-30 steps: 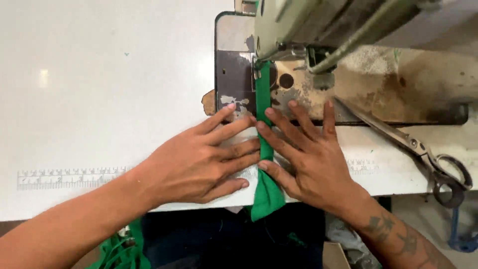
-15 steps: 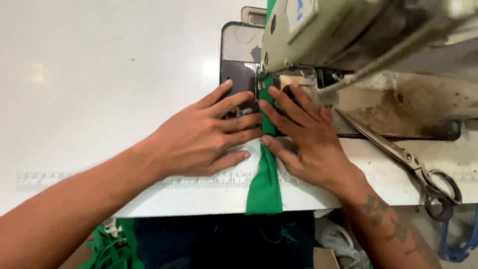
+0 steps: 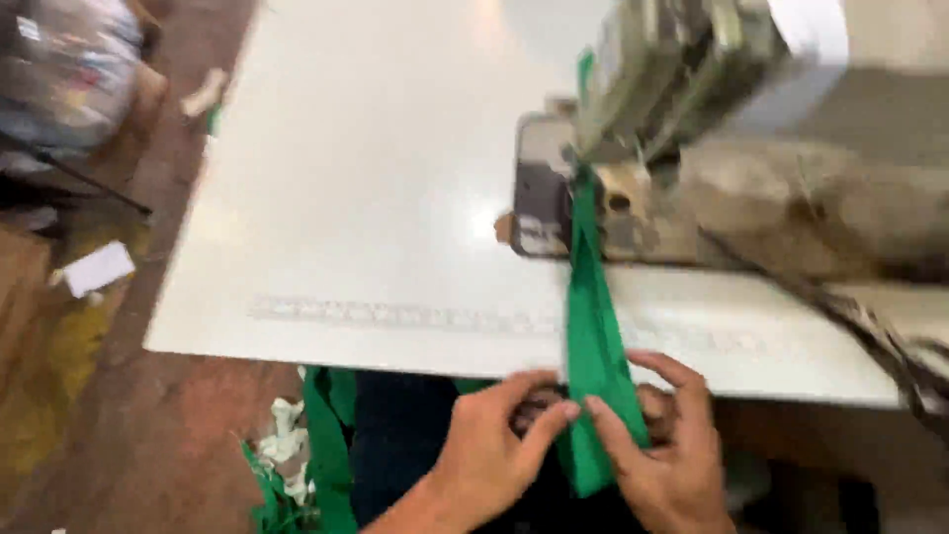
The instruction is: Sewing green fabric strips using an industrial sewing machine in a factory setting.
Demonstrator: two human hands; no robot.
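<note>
A long green fabric strip (image 3: 591, 326) runs from under the sewing machine head (image 3: 682, 89) down over the white table's front edge (image 3: 395, 351). My left hand (image 3: 489, 460) and my right hand (image 3: 662, 460) meet below that edge, both pinching the strip's lower end between fingertips. The strip is stretched fairly straight between the needle area and my hands. The picture is motion-blurred.
The machine's worn metal bed (image 3: 820, 208) fills the right side, with a printed ruler strip (image 3: 395, 314) along the table front. More green fabric and white scraps (image 3: 297, 455) hang and lie below the table. A brown floor with paper (image 3: 97, 267) is at left.
Both hands have left the tabletop beside the presser foot and drawn back below the front edge, now gripping the strip's lower end. The view has swung left and blurred.
</note>
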